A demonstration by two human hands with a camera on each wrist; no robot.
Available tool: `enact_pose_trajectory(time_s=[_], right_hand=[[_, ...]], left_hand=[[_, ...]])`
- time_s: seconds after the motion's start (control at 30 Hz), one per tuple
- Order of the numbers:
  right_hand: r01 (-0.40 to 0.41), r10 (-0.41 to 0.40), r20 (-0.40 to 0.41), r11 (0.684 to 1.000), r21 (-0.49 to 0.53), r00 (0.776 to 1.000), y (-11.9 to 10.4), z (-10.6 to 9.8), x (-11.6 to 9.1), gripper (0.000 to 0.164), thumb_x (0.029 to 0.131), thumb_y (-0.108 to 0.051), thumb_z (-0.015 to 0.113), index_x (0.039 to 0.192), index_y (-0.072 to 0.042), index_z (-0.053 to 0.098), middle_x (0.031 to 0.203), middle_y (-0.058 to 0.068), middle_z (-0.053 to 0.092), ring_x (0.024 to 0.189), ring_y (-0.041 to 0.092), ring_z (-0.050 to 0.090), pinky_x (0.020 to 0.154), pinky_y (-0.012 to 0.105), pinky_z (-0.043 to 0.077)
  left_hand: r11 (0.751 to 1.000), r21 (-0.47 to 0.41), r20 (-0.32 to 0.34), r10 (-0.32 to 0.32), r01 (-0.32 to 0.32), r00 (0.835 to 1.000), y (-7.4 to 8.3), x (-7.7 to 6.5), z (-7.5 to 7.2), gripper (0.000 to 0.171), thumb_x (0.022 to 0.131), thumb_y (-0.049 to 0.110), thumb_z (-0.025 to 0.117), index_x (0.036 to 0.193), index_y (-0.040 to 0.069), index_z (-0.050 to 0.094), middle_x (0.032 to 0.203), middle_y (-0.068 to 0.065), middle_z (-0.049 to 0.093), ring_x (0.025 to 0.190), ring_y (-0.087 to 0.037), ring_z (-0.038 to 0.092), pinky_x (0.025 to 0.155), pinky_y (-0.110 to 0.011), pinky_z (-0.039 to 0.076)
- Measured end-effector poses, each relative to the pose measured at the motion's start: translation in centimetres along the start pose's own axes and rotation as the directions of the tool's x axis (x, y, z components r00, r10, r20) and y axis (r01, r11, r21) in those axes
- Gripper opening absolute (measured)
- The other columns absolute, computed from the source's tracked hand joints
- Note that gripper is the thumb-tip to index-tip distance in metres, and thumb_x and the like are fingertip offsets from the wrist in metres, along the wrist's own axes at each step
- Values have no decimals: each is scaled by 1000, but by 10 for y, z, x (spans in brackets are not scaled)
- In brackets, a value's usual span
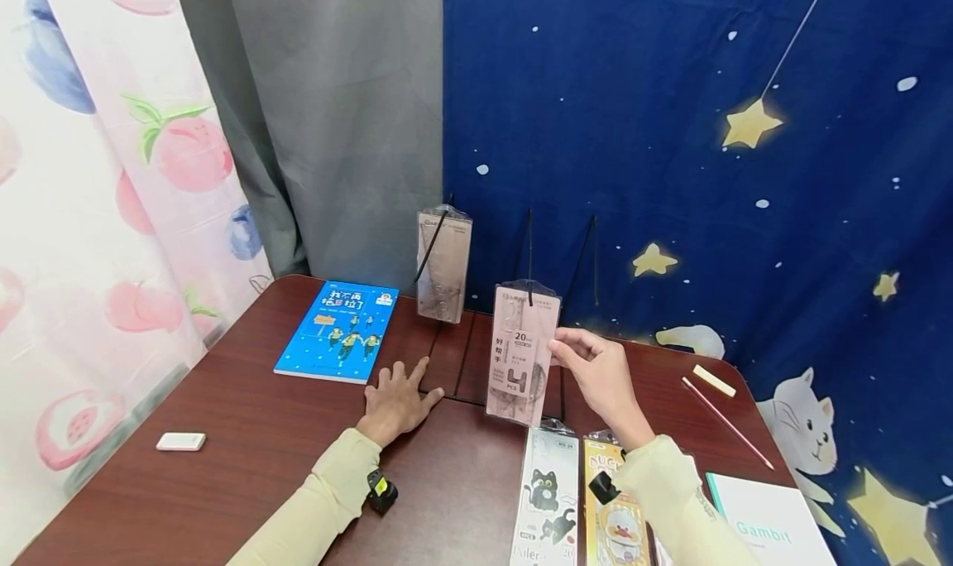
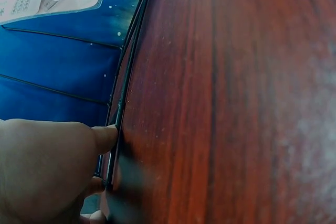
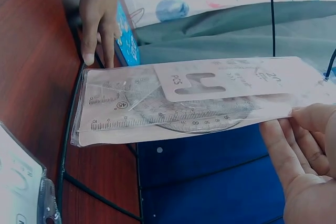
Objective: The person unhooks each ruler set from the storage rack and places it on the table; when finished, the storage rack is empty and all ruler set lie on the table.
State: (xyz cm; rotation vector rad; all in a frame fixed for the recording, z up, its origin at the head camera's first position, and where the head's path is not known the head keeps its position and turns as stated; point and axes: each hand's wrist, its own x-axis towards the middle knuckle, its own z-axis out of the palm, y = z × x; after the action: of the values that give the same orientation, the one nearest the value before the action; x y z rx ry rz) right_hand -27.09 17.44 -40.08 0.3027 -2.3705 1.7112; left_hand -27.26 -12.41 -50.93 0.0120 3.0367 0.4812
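My right hand [image 1: 599, 376] pinches the right edge of a pink ruler set in a clear sleeve [image 1: 524, 355], with thumb and fingers on either side. The top of this pack is at a black wire hook. In the right wrist view, clear rulers and a protractor [image 3: 199, 125] show through the sleeve. My left hand [image 1: 398, 400] rests with spread fingers at the base of the black wire rack [image 2: 118, 111], its fingertips touching the wire. Another ruler set [image 1: 444, 266] hangs on the rack's left hook.
A blue book [image 1: 338, 332] lies at the back left, a white eraser-like block [image 1: 181, 442] at the left. Cat-printed [image 1: 547, 500] and duck-printed packs [image 1: 616, 516] lie in front. On the right are a pencil [image 1: 728, 423], a cream stick [image 1: 714, 381] and a white notebook [image 1: 774, 520].
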Motion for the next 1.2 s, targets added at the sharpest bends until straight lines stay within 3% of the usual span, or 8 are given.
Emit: enact_pose_trajectory(time_s=[0.43, 0.9, 1.2], right_hand=[[2, -1, 44, 1000, -28, 999, -5, -7, -20, 24, 95, -20, 77, 111, -3, 77, 104, 19, 78, 86, 14, 78, 81, 21, 60], [12, -8, 66, 998, -61, 998, -23, -8, -46, 20, 95, -20, 77, 110, -7, 78, 99, 14, 79, 86, 13, 77, 80, 18, 58], [-5, -4, 124, 997, 72, 992, -28, 1, -69, 18, 94, -10, 76, 107, 3, 75, 94, 19, 77, 79, 13, 77, 76, 31, 63]], left_hand=[[1000, 0, 1, 4, -4, 1000, 0, 0, 2, 69, 102, 54, 56, 160, 20, 41, 141, -24, 47, 120, -41, 46, 89, -65, 47], [1000, 4, 3, 1, -1, 1000, 1, 1, 1, 70, 102, 55, 56, 161, 20, 41, 140, -24, 47, 120, -41, 46, 89, -64, 47], [1000, 19, -2, 4, -4, 1000, 0, 1, 1, 70, 102, 55, 55, 161, 20, 40, 139, -25, 47, 120, -43, 46, 89, -65, 47]])
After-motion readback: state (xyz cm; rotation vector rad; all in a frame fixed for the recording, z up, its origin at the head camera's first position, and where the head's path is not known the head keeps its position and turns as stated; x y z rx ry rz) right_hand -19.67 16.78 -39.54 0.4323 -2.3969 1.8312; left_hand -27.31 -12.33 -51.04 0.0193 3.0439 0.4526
